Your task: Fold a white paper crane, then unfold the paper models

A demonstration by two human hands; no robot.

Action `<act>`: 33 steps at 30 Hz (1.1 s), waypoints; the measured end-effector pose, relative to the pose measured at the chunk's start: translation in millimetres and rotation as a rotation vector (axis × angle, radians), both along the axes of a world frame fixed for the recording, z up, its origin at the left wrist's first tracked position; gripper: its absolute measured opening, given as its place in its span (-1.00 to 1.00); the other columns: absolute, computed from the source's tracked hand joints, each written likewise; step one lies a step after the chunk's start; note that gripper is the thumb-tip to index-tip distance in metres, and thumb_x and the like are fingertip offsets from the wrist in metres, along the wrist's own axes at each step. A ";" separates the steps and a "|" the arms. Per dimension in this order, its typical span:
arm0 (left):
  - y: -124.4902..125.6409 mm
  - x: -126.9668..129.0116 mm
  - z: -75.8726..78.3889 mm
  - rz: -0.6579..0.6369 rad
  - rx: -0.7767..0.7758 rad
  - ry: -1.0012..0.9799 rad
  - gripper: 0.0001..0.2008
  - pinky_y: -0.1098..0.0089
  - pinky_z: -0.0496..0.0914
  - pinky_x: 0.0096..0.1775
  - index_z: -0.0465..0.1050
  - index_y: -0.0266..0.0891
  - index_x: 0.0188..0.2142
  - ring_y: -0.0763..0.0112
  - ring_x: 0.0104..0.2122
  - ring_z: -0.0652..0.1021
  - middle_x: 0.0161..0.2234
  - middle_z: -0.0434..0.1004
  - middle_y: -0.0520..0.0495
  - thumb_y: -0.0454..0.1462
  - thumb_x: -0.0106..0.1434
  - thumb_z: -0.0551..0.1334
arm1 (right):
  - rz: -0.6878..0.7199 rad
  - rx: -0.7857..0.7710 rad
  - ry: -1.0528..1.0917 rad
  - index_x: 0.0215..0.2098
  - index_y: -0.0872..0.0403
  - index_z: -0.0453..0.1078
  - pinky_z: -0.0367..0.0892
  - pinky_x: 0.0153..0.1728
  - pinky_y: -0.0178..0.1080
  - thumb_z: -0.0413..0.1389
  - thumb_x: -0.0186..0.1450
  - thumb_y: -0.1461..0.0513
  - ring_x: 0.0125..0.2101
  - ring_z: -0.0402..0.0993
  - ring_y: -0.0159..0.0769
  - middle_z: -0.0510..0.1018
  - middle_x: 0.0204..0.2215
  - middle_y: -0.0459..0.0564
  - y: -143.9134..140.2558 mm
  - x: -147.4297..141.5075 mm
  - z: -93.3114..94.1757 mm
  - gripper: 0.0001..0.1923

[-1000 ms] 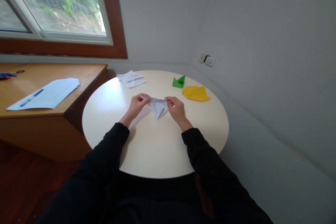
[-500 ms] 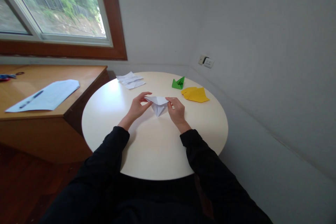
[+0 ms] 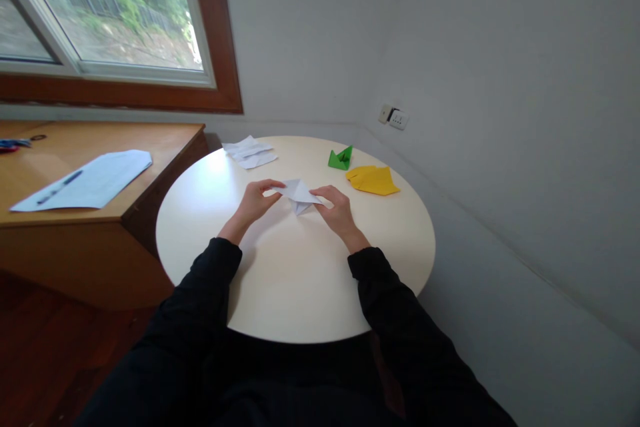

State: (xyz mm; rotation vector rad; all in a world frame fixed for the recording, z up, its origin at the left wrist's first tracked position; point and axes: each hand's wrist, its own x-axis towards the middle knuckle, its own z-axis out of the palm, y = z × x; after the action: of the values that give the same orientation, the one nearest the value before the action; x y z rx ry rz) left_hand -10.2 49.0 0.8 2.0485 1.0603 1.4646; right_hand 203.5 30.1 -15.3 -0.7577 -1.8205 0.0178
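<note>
A folded sheet of white paper (image 3: 298,192) is stretched between my hands above the round table. My left hand (image 3: 256,200) pinches its left corner between thumb and fingers. On the other side, my right hand (image 3: 337,207) grips the right corner, fingers on top and thumb below. The paper's upper part is spread wide, and a small point hangs beneath its middle toward me. Behind my right hand lies a yellow folded paper (image 3: 373,180), with a green folded paper shape (image 3: 341,158) a little farther back. Neither is touched.
Crumpled white sheets (image 3: 250,152) lie at the back left of the round table (image 3: 300,280). A wooden desk (image 3: 165,147) at left bears a pale sheet (image 3: 107,177) with a pen (image 3: 60,187). A wall with a socket (image 3: 399,119) stands at right.
My hands have moved slightly apart, spreading the white paper wider and flatter. Its hanging point looks shorter now. Both hands keep their hold on the corners.
</note>
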 end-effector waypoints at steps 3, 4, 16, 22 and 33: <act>1.5 -0.3 -3.0 0.032 -0.002 0.006 -0.80 0.21 0.42 -0.12 0.54 -0.26 -0.32 0.23 -0.27 0.57 -0.30 0.61 -0.14 -0.26 0.04 0.25 | -0.102 0.020 -0.128 -0.18 0.02 0.46 0.33 -0.21 -0.14 0.11 0.23 0.28 -0.27 0.41 -0.20 0.53 -0.32 0.01 -0.9 -1.8 -0.5 -0.81; 2.1 -0.3 -4.1 0.043 0.000 0.007 -0.80 0.21 0.42 -0.12 0.54 -0.26 -0.32 0.22 -0.27 0.57 -0.30 0.61 -0.14 -0.24 0.04 0.26 | -0.139 0.015 -0.167 -0.16 0.01 0.46 0.32 -0.21 -0.14 0.11 0.23 0.28 -0.27 0.40 -0.19 0.52 -0.33 0.01 -1.3 -2.4 -0.8 -0.79; 1.3 3.8 -7.2 0.142 0.150 -0.048 -0.86 0.26 0.44 -0.20 0.54 -0.19 -0.39 0.26 -0.32 0.58 -0.36 0.61 -0.07 -0.20 0.10 0.26 | -0.144 -0.010 -0.147 -0.13 0.02 0.41 0.36 -0.23 -0.20 -0.03 0.31 0.30 -0.25 0.45 -0.24 0.53 -0.28 0.01 0.1 -5.0 -6.1 -0.76; -1.6 9.7 -8.4 0.217 0.249 -0.067 -0.88 0.30 0.43 -0.21 0.55 -0.19 -0.39 0.31 -0.33 0.57 -0.37 0.60 -0.06 -0.24 0.15 0.24 | -0.131 0.000 -0.074 -0.18 0.02 0.43 0.38 -0.20 -0.19 -0.02 0.32 0.21 -0.24 0.49 -0.25 0.57 -0.27 0.02 -4.1 -12.6 -3.6 -0.80; -6.9 16.9 -9.2 0.261 0.293 -0.083 -0.89 0.28 0.42 -0.22 0.51 -0.20 -0.44 0.32 -0.34 0.55 -0.38 0.57 -0.06 -0.23 0.15 0.23 | -0.142 -0.056 0.154 -0.42 0.04 0.45 0.42 -0.28 -0.19 0.06 0.26 0.14 -0.38 0.53 -0.24 0.60 -0.42 -0.01 -3.7 -21.1 -6.3 -0.80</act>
State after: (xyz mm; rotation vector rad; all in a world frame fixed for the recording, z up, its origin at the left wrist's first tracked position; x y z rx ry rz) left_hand 6.6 42.2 -8.5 2.0777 1.1724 1.9194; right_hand 182.3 26.3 -21.6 -0.8991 -1.6228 0.0335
